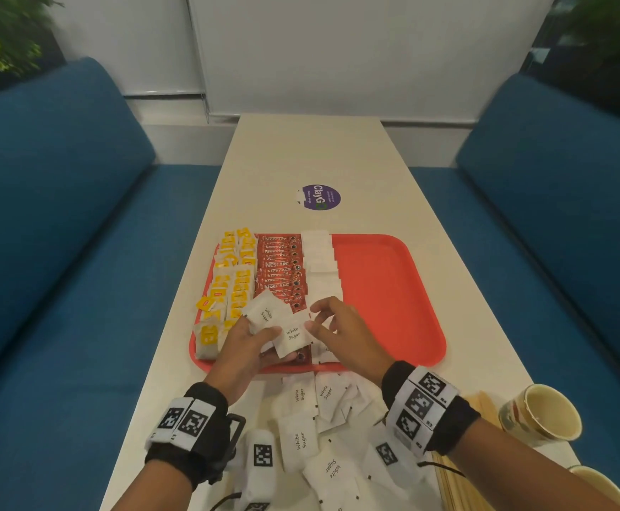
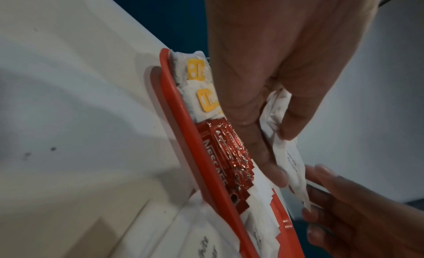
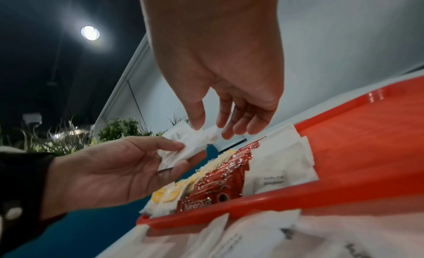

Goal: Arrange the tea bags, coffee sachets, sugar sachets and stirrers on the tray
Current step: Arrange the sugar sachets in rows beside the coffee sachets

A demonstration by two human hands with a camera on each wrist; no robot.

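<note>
A red tray (image 1: 393, 289) holds a left column of yellow-tagged tea bags (image 1: 227, 285), a row of red coffee sachets (image 1: 281, 267) and a column of white sugar sachets (image 1: 319, 260). Above the tray's near edge my left hand (image 1: 268, 337) grips a small fan of sugar sachets (image 1: 275, 322), also seen in the left wrist view (image 2: 291, 164). My right hand (image 1: 314, 319) pinches the edge of one of these sachets (image 3: 199, 138) between thumb and fingers. Loose sugar sachets (image 1: 301, 437) lie on the table in front of the tray. Wooden stirrers (image 1: 482, 403) lie at the near right.
Two paper cups (image 1: 544, 414) (image 1: 603, 485) stand at the table's near right beside the stirrers. A purple round sticker (image 1: 318, 197) is on the table beyond the tray. Blue sofas (image 1: 61, 215) flank the narrow table. The tray's right half is bare red.
</note>
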